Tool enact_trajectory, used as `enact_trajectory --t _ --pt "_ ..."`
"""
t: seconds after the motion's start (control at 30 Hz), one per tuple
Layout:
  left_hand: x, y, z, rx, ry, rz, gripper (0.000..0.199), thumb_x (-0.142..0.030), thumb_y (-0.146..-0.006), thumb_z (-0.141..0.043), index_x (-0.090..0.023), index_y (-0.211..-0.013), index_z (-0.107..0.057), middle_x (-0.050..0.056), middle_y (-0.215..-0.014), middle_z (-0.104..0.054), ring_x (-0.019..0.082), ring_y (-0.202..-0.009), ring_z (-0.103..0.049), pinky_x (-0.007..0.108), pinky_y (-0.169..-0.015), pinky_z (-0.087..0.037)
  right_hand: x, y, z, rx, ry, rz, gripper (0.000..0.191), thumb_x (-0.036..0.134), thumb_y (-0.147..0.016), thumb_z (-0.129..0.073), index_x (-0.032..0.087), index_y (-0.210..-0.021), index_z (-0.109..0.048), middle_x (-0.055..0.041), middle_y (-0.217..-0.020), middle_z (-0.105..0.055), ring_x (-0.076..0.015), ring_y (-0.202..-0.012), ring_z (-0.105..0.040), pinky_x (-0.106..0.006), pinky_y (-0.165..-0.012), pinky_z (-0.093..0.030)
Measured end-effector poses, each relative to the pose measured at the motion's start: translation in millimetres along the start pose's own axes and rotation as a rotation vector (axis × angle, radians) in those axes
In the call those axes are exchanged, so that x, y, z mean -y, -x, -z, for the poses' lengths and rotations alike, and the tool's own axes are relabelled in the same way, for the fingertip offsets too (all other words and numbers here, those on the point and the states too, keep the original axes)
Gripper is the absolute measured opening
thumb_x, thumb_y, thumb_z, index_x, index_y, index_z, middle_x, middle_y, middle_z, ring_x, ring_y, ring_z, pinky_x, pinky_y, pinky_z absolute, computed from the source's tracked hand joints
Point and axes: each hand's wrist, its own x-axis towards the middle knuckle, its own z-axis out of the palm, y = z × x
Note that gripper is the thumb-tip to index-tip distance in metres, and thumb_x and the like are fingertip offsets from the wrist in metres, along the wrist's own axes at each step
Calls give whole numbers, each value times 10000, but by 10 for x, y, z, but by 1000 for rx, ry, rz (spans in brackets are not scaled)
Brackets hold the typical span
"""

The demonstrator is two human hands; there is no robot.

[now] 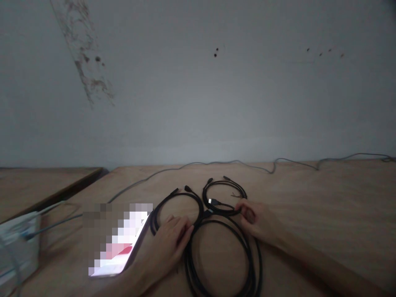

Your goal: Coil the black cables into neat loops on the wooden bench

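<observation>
black cable coils (187,258), right hand (256,220) closed on one, left hand (167,247) flat against another

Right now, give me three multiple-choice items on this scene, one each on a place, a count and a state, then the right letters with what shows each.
1. What does the person's right hand touch?
A. The wall
B. The white box
C. The small upper coil of black cable

2. How many coils of black cable lie on the wooden table?
A. Two
B. Three
C. Five

3. How does the grey cable along the table's far side lie?
A. Loose, in a wavy line
B. Wound into a tight coil
C. Hanging down the wall

1: C, the fingers meet that coil's right side.
2: B, a left coil and a large lower coil lie beside the small upper one.
3: A, it runs in slack bends across the wood.
</observation>
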Motion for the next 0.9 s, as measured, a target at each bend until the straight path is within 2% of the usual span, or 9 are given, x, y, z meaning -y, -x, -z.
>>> enact_trajectory --t 0.1,0.2,0.27,0.37,0.43,0.6,0.8,0.9 --pt "-19 21 62 -50 19 -15 295 -340 -1040 -376 -221 -809 -515 18 -797 -618 205 -765 -571 320 -691 -433 23 60 -36 -5 -42 53 120 255 -919 -546 217 -959 -654 15 -693 -634 -136 -579 -553 -236 -547 -422" --pt "-36 43 111 -70 32 -86 293 -309 -1029 -369 -222 -780 -495 19 -774 -608 196 -743 -567 323 -705 -446 40 122 -123 60 -55 135 110 261 -927 -547 222 -946 -648 -10 -799 -684 -152 -675 -605 -252 -627 -475" --pt "-36 50 112 -30 23 -123 272 -300 -1017 -390 -224 -787 -514 20 -776 -619 198 -757 -578 333 -745 -461 51 140 -167 85 -31 157 109 275 -937 -551 228 -951 -648 -7 -810 -685 -158 -697 -610 -261 -652 -482" --pt "-27 42 75 51 4 -138 218 -299 -996 -446 -227 -826 -563 9 -785 -640 198 -790 -600 378 -882 -467 75 133 -165 115 4 133 104 306 -941 -571 228 -946 -640 16 -751 -649 -145 -643 -575 -251 -605 -447" --pt "-25 30 53 82 -6 -134 216 -302 -988 -460 -225 -820 -572 0 -767 -637 191 -770 -600 392 -917 -458 86 123 -143 136 22 126 121 330 -917 -611 226 -975 -633 30 -721 -621 -139 -617 -552 -246 -576 -416" --pt "-20 -10 63 104 -24 -81 265 -335 -980 -469 -214 -760 -554 10 -737 -618 187 -714 -574 306 -686 -431 42 125 -179 118 43 129 180 217 -835 -642 225 -1011 -603 49 -715 -588 -124 -594 -516 -242 -557 -370" --pt "48 -52 76 72 0 -27 261 -341 -979 -448 -211 -784 -564 -7 -715 -583 170 -686 -550 276 -642 -392 26 123 -175 121 37 108 98 246 -896 -579 223 -990 -596 44 -713 -563 -131 -605 -515 -250 -567 -371" --pt "65 -61 94 58 65 -7 193 -281 -945 -442 -214 -864 -604 -9 -723 -591 172 -698 -567 270 -640 -401 42 116 -147 133 41 95 101 248 -893 -579 223 -987 -605 37 -728 -571 -140 -622 -524 -260 -583 -380"
